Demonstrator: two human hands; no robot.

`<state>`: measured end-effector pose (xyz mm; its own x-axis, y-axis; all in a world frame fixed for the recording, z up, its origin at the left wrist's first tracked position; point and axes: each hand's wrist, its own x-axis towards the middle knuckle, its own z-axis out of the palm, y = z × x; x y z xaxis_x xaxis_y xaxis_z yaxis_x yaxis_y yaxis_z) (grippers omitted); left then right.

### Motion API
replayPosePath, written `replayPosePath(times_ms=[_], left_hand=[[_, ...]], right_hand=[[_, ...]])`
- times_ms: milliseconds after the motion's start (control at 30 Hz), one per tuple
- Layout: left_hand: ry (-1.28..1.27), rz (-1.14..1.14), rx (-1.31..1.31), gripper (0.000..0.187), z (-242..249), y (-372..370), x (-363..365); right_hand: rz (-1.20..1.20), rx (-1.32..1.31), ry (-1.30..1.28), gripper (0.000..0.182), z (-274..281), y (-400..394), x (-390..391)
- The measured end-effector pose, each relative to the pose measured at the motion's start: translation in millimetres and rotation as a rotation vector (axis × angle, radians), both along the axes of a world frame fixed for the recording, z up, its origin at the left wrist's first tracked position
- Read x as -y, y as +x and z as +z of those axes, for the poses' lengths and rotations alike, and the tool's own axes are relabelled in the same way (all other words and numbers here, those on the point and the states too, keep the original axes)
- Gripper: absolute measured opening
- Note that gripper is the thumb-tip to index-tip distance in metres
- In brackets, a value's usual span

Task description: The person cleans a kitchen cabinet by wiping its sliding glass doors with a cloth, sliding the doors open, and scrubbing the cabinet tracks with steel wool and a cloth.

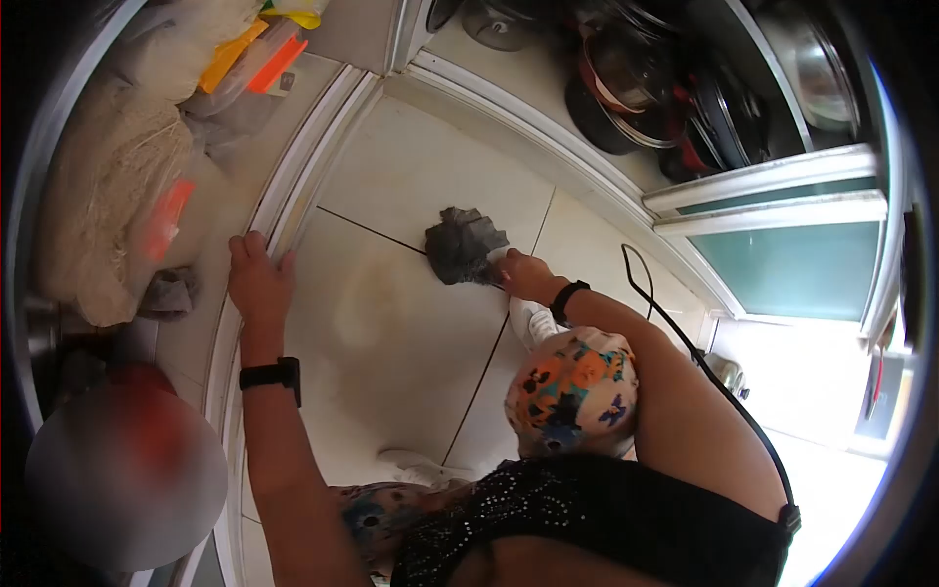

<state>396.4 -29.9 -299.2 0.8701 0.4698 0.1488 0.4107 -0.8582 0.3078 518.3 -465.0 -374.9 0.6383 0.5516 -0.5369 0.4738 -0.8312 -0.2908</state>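
A grey cloth lies bunched on the tiled floor, across a dark joint between tiles, near the middle of the scene. The person's right hand is at its right side, with the fingers closed on the edge of the cloth; their tips are partly hidden. A black wristband circles that wrist.

The left hand is well apart from the cloth, resting on the white rail along the left side of the floor. Its thumb stands clear of the other fingers, which are spread a little and have nothing but the rail under them. A black watch is on the left wrist.

Between the hands, a faint yellowish patch shows on the tile. A white shoe stands just nearer than the right hand, beside a knee in floral trousers. A black cord runs from the person's black top past the right arm and bends into a loop to the right of the hand.

On the left, beyond the rail, lie filled plastic bags, one with an orange tag. At far right, dark pots are stacked behind another white rail, with a teal glass panel nearer. A round object at near left is too blurred to identify.
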Motion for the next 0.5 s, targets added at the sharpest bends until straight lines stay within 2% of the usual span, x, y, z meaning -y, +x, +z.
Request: replayPosePath(times_ms=[67, 100, 167, 200, 267, 300, 367, 400, 467, 500], left_hand=[[-0.044, 0.026, -0.042, 0.047, 1, -10, -5], [-0.040, 0.006, -0.044, 0.047, -3, -15, -7], [0.054, -0.010, 0.136, 0.046, -9, -16, -5], [0.053, -0.044, 0.138, 0.046, -7, -16, -4], [0.012, 0.050, 0.066, 0.044, -2, -12, 0], [0.013, 0.034, 0.077, 0.044, 0, -12, 3], [-0.037, 0.089, 0.039, 0.045, 5, -13, 2], [-0.033, 0.101, 0.064, 0.045, 4, -15, -1], [-0.026, 0.048, 0.051, 0.048, -13, -15, -8], [-0.002, 0.011, 0.051, 0.048, -32, -18, -19]], right_hand=[[0.090, 0.115, -0.145, 0.027, 8, -9, -4], [-0.040, 0.110, -0.151, 0.030, 24, -18, -9], [-0.156, 0.075, -0.086, 0.034, 52, -43, -7], [-0.190, 0.075, -0.086, 0.034, 67, -55, -6], [-0.011, -0.058, -0.156, 0.039, 91, -68, -1], [-0.028, -0.048, -0.154, 0.039, 94, -72, 3], [-0.079, -0.025, -0.113, 0.044, 93, -58, 0], [-0.091, -0.029, -0.040, 0.047, 76, -47, 2], [0.008, 0.118, -0.052, 0.050, 25, -33, -1], [0.003, -0.001, -0.031, 0.051, 33, -31, -14]])
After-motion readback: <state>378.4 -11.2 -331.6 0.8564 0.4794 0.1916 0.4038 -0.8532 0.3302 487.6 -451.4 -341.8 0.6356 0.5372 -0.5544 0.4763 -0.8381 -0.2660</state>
